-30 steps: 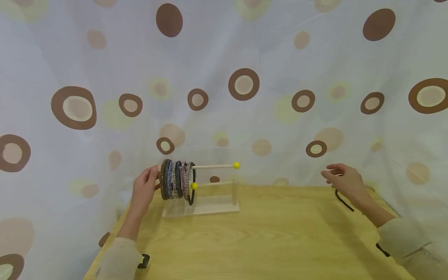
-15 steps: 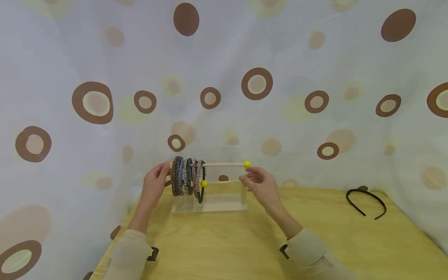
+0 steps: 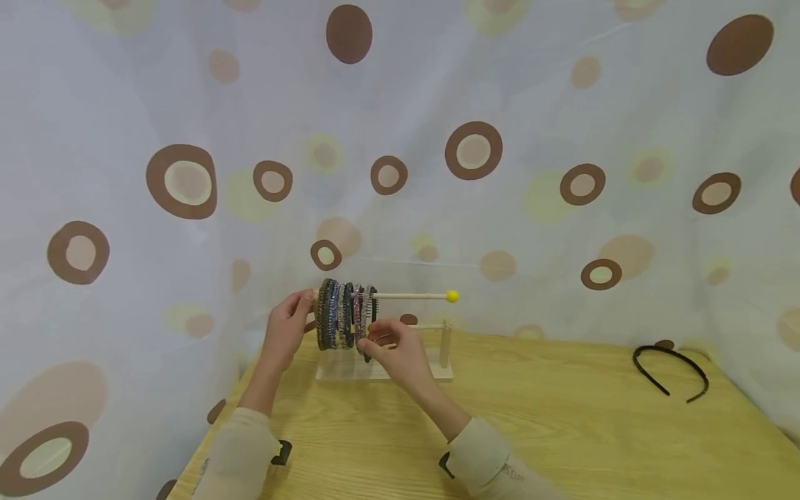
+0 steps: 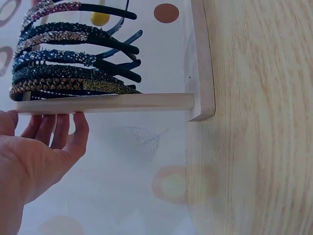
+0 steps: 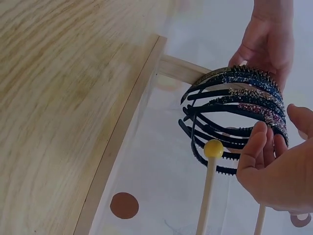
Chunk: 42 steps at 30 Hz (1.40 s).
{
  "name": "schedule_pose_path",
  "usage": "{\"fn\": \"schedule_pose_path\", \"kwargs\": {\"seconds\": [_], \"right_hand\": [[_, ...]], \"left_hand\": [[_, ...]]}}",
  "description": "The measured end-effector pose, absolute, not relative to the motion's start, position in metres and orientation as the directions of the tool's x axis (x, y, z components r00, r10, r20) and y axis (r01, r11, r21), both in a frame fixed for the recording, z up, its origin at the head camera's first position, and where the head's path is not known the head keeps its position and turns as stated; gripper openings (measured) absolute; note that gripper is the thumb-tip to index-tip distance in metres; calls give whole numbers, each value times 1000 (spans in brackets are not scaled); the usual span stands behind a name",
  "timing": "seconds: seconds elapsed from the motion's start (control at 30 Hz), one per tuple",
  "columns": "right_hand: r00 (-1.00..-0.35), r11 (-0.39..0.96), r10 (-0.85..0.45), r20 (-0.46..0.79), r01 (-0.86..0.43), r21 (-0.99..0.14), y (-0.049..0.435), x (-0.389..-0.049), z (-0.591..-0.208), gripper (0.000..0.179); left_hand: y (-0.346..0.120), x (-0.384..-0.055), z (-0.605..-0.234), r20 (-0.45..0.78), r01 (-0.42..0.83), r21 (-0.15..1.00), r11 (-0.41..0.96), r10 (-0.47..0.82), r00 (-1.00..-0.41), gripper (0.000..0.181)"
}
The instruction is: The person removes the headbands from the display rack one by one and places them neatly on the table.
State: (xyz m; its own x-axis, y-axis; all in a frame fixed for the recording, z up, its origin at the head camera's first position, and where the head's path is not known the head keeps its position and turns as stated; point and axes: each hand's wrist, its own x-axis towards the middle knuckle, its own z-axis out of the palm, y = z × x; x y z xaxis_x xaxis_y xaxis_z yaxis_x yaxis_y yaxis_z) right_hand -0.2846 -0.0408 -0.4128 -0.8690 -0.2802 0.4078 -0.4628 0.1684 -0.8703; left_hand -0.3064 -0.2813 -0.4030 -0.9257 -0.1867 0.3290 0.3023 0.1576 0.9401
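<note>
A wooden headband rack (image 3: pixel 445 351) stands on the table with several glittery headbands (image 3: pixel 338 316) bunched at its left end. My left hand (image 3: pixel 285 330) holds the rack's left upright (image 4: pixel 122 102), fingertips against the wood. My right hand (image 3: pixel 400 353) is at the right side of the bunch, thumb and bent fingers about the outermost headband (image 3: pixel 368 312), a pale sparkly one with comb teeth close by. In the right wrist view the right hand (image 5: pixel 279 171) partly covers the headbands (image 5: pixel 244 98). One rod ends in a yellow ball (image 3: pixel 452 296); the front ball (image 5: pixel 213 148) is mostly behind my fingers in the head view.
A plain black headband (image 3: pixel 671 364) lies at the right of the wooden table (image 3: pixel 562 430). A spotted curtain (image 3: pixel 537 104) hangs behind and along the sides, close to the rack's left end.
My right hand has swept left from over the right side of the table, past the rod ends, to the bunched headbands. The left hand stays on the rack. The head view has turned right.
</note>
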Motion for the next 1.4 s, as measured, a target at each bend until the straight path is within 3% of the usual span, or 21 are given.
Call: {"fn": "schedule_pose_path", "kwargs": {"seconds": [0.4, 0.8, 1.4], "right_hand": [[-878, 132, -352, 323, -388, -912, -47, -296, -416, 25], [-842, 204, -299, 450, -517, -831, -43, -299, -417, 13], [-859, 232, -238, 454, -504, -832, -24, -308, -414, 15]], "left_hand": [[-282, -307, -403, 331, 297, 936, 188, -187, -925, 60], [-283, -307, -400, 345, 318, 932, 173, -161, -925, 61], [-284, -305, -402, 322, 302, 941, 154, -128, -938, 61]]}}
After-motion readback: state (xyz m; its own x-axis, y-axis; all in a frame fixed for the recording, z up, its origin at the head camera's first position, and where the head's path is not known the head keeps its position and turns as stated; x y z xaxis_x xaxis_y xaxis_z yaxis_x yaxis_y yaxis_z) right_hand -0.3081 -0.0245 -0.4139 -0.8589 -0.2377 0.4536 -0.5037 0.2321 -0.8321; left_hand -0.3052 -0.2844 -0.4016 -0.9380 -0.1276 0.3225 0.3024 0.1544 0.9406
